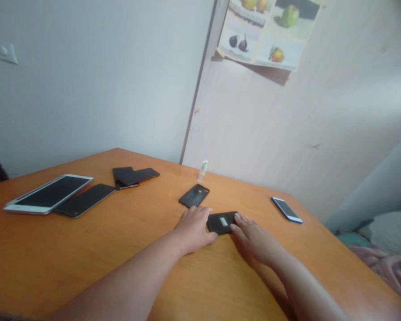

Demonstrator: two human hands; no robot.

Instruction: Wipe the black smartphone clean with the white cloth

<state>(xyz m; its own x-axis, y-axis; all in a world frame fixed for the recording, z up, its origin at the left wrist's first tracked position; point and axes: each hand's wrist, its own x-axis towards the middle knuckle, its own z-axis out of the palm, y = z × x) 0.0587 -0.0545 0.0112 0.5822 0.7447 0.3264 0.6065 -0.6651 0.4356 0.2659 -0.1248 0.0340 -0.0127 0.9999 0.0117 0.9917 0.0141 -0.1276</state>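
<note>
Bare forearms (137, 272) over orange-brown wooden tabletop (187, 290), left hand (194, 227) and right hand (254, 235) partly closed on opposite ends of a white-labelled, flat black rectangular phone (215, 225) low between them, presumably light, stiff, slick and breakable, best gripped by its edges

A fruit poster (268, 34) hangs on the pale wall (254, 120).
</note>
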